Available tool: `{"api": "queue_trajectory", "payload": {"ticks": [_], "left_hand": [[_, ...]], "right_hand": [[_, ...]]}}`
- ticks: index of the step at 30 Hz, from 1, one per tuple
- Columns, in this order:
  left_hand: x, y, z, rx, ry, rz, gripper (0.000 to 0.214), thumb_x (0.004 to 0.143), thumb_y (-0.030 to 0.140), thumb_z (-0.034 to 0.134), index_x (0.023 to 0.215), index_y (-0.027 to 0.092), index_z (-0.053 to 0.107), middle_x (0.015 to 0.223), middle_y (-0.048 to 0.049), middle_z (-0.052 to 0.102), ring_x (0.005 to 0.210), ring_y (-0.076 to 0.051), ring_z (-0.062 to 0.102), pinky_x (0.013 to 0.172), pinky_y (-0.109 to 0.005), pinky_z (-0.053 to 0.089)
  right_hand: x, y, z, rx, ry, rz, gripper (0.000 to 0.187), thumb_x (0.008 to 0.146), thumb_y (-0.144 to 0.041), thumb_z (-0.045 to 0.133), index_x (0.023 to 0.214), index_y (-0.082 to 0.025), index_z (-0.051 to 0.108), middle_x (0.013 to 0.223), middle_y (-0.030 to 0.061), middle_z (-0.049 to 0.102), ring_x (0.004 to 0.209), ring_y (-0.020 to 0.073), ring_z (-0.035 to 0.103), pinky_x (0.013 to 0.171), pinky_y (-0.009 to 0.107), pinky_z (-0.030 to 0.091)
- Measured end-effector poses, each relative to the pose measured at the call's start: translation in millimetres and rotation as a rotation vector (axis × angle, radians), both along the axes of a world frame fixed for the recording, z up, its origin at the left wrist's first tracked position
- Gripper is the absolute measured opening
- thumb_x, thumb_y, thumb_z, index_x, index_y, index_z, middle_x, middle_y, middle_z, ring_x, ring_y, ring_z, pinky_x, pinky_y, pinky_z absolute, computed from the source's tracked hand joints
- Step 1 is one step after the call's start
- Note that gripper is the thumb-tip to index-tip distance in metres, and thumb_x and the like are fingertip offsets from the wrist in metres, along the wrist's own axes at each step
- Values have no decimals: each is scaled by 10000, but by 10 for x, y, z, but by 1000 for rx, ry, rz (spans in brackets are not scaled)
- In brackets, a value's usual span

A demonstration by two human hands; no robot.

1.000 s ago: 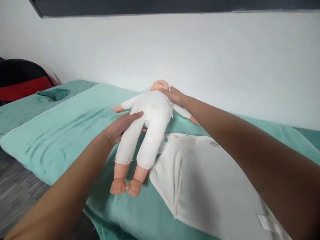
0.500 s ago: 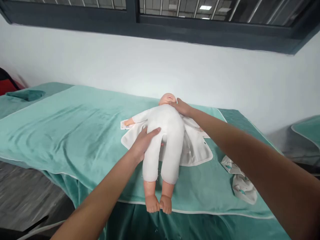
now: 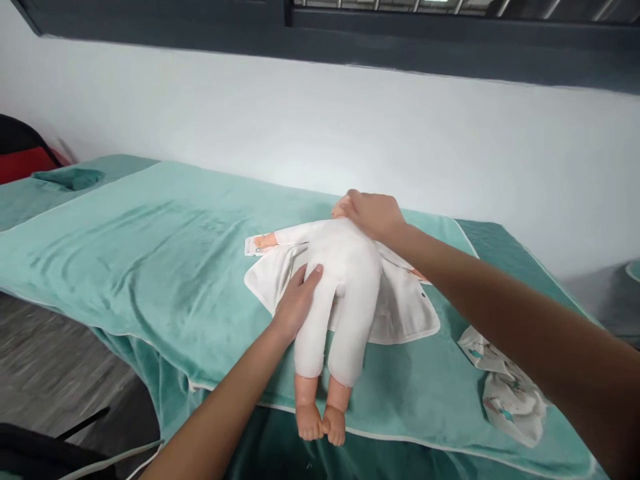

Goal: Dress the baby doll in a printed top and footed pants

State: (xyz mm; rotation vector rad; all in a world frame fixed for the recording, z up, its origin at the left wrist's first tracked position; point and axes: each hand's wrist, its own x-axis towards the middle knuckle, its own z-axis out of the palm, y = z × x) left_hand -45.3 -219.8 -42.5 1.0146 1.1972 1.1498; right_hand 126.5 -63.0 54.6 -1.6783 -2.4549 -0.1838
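A baby doll (image 3: 343, 287) in a white body suit lies on its back on an open white garment (image 3: 400, 310), feet toward me at the table's front edge. My left hand (image 3: 297, 303) holds the doll's hip and thigh from the left, fingers curled around it. My right hand (image 3: 375, 217) covers the doll's head and neck, hiding the face, with fingers closed over it.
A teal towel (image 3: 125, 247) covers the long table against a white wall. A small patterned white cloth (image 3: 505, 393) lies crumpled at the right. A folded dark teal cloth (image 3: 70, 178) sits far left, beside a red and black chair (image 3: 20, 153).
The doll has been carried from beside the white garment onto it. My right hand has slid from the shoulder over the head; the left grip stays on the hip.
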Motion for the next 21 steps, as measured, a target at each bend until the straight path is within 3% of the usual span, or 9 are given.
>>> {"api": "queue_trajectory", "payload": {"ticks": [2, 4, 8, 13, 17, 19, 21], "left_hand": [[-7, 9, -32, 48, 65, 21, 541, 914, 667, 515, 1238, 250, 632, 1058, -76, 759, 1007, -277, 722, 846, -400, 597], [-15, 11, -55, 83, 134, 38, 501, 938, 647, 485, 1193, 249, 651, 1098, -71, 751, 1069, -277, 698, 905, -397, 572], [-52, -32, -59, 127, 270, 86, 426, 987, 575, 430, 1114, 239, 659, 1111, -53, 734, 1070, -250, 664, 934, -374, 527], [-206, 95, 17, 301, 627, -4, 402, 1026, 475, 367, 1095, 219, 669, 964, -64, 733, 927, -251, 666, 857, -392, 506], [-415, 556, -32, 432, 1108, 112, 298, 993, 305, 451, 1162, 195, 670, 1240, -124, 686, 1195, -312, 586, 1016, -459, 448], [-519, 803, -108, 361, 1252, 209, 330, 936, 326, 571, 1224, 182, 644, 1379, -152, 610, 1311, -361, 502, 1051, -513, 420], [-612, 980, -191, 262, 1243, 267, 320, 904, 364, 619, 1164, 183, 664, 1321, -158, 641, 1287, -375, 522, 1038, -527, 421]], "right_hand": [[-338, 4, -40, 9, -19, 172, 433, 1023, -433, 390, 1296, -160, 586, 1245, 181, 672, 1140, 327, 621, 935, 438, 462], [-679, 32, -121, -82, -29, 291, 397, 1001, -409, 454, 1289, -175, 598, 1349, 159, 624, 1193, 311, 592, 907, 396, 472], [-1096, 113, -250, -354, -118, 353, 376, 940, -456, 566, 1206, -202, 647, 1303, 128, 667, 1125, 302, 631, 842, 359, 476], [-1030, 182, -233, -370, -118, 338, 381, 919, -511, 582, 1155, -220, 650, 1190, 113, 715, 997, 291, 660, 773, 346, 449], [-806, 169, -158, -251, 82, 323, 404, 938, -524, 544, 1213, -236, 613, 1251, 86, 687, 1009, 266, 635, 762, 329, 417], [-709, 131, -134, -237, 138, 353, 397, 946, -531, 528, 1215, -250, 609, 1258, 68, 682, 1031, 260, 621, 754, 321, 403], [-638, 87, -129, -260, 138, 384, 379, 949, -542, 516, 1175, -258, 625, 1219, 56, 692, 1015, 254, 616, 739, 318, 389]]}}
